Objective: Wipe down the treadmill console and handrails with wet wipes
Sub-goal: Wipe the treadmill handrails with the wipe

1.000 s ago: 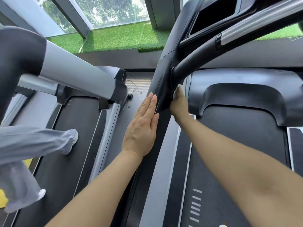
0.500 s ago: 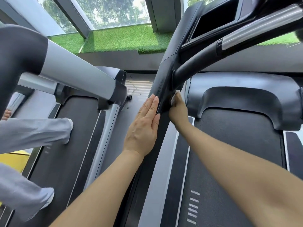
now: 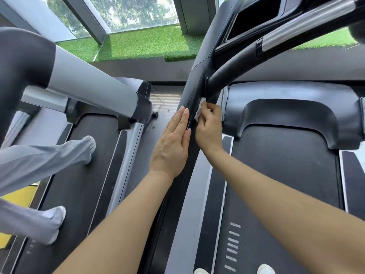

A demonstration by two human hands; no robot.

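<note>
I note a second person's grey-trousered legs (image 3: 39, 163) on the neighbouring treadmill belt (image 3: 79, 175); artificial grass strip (image 3: 138, 43) below the windows (image 3: 128, 10).

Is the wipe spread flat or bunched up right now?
Bunched. The wipe shows as a crumpled white wad pinched in the right hand against the black upright post.

Floor/support = two treadmill decks side by side, dark strip of floor (image 3: 167, 107) btwn them w/ a small black wheel-like part (image 3: 155, 114) on it. Right treadmill belt (image 3: 284, 175): black, grey side rails, two white shoe toes (image 3: 266, 269) at bottom edge, white dash markings near them. Left treadmill belt (image 3: 83, 175): another person's feet in pale grey socks (image 3: 89, 147) on it, grey trouser legs. Yellow floor patch (image 3: 17, 198) far left.
</note>
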